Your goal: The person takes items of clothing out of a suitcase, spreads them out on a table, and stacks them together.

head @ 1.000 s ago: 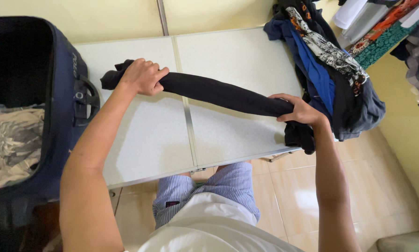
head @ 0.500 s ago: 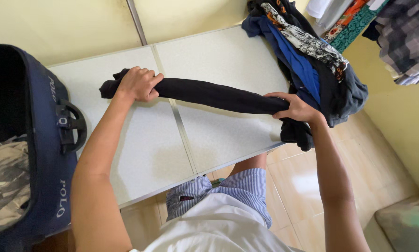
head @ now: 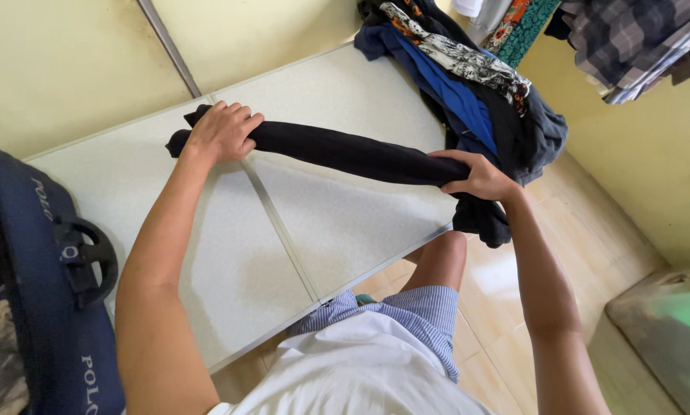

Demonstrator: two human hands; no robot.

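A rolled black garment [head: 353,156] is gripped by the left hand [head: 223,132] and right hand [head: 476,175] at mid-frame; even tension should be kept, the roll tight on the table [head: 237,253].

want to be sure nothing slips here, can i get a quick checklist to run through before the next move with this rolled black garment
1. Left hand clamped on one end of the rolled black garment: ok.
2. Right hand gripping the other end: ok.
3. Roll tight along its length: ok.
4. Loose tail past the right hand tucked in: not ok, it hangs off the white table edge.
5. Clothes pile apart from the roll: cannot tell.
6. Dark blue suitcase open: cannot tell.
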